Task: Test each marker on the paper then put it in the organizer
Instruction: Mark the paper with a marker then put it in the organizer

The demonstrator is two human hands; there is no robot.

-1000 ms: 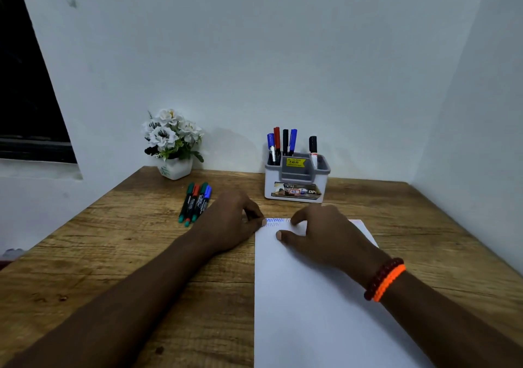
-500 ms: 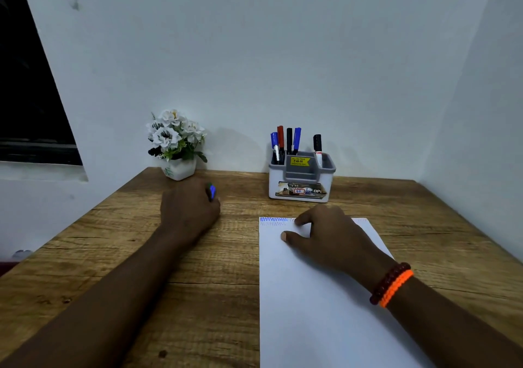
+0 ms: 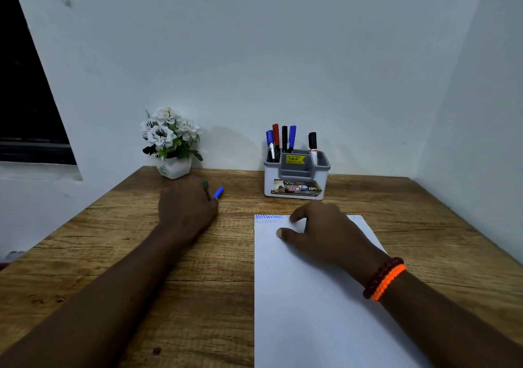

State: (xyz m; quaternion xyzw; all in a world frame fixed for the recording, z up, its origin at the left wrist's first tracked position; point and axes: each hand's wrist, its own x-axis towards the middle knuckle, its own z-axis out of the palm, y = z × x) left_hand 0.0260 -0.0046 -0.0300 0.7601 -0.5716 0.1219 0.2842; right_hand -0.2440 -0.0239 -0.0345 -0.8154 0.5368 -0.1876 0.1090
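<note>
Head view: your left hand (image 3: 186,212) closes over the blue-capped marker (image 3: 218,192) for testing; right hand (image 3: 319,233), fingers loosely bent, steadies the paper (image 3: 311,311).

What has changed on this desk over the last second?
The left hand left the paper's edge and moved left and back onto the loose markers, covering them; only a blue cap and a green tip poke out. The right hand stayed resting on the paper, and the organizer kept its five markers.

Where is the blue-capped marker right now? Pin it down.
Head view, left of centre: blue-capped marker pokes out from under the left hand, between white flower pot and grey-white organizer.
</note>
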